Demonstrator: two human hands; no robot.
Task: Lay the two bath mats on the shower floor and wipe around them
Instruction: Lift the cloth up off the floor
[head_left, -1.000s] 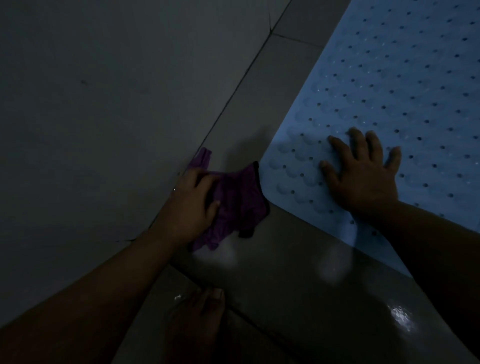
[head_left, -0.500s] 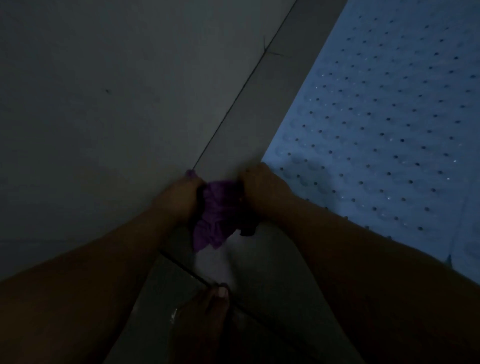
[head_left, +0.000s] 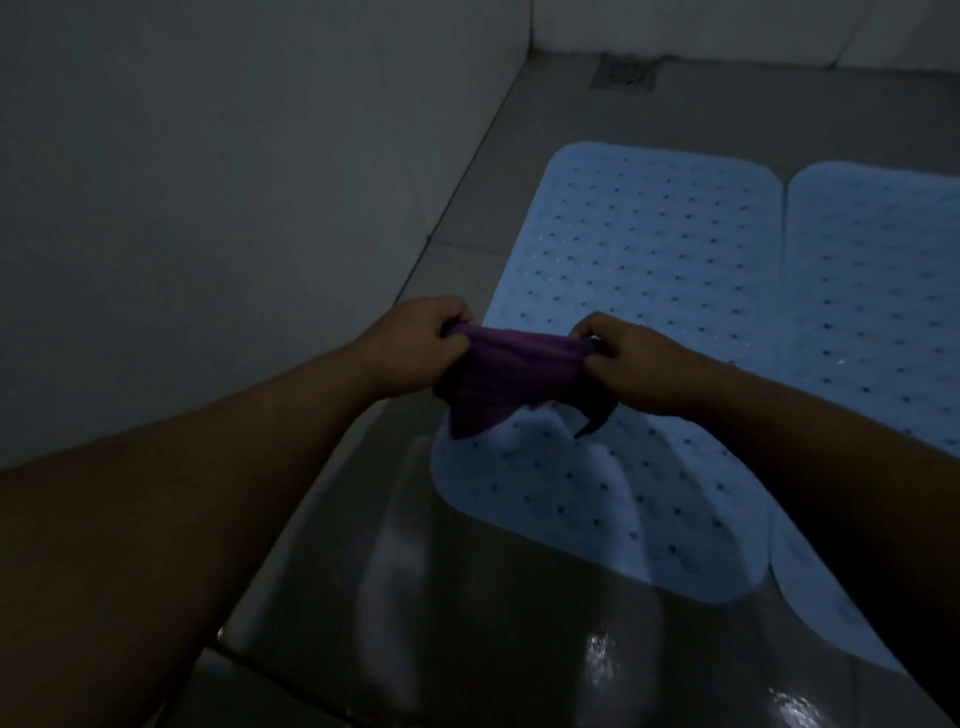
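Note:
Two light blue perforated bath mats lie flat side by side on the grey shower floor, the left mat (head_left: 644, 260) nearer the wall and the right mat (head_left: 878, 291) running off the right edge. A purple cloth (head_left: 509, 374) is stretched in the air above the left mat's near end. My left hand (head_left: 415, 343) grips its left end and my right hand (head_left: 634, 358) pinches its right end. A dark strip of the cloth hangs down under my right hand.
A pale tiled wall (head_left: 208, 182) rises on the left and meets the floor along a diagonal line. A floor drain (head_left: 626, 73) sits in the far corner. The wet floor (head_left: 519, 623) in front of the mats shines.
My right hand left the mat and took the cloth's other end. Both hands lifted the cloth off the floor by the wall and pulled it out between them. The view rose, showing both mats.

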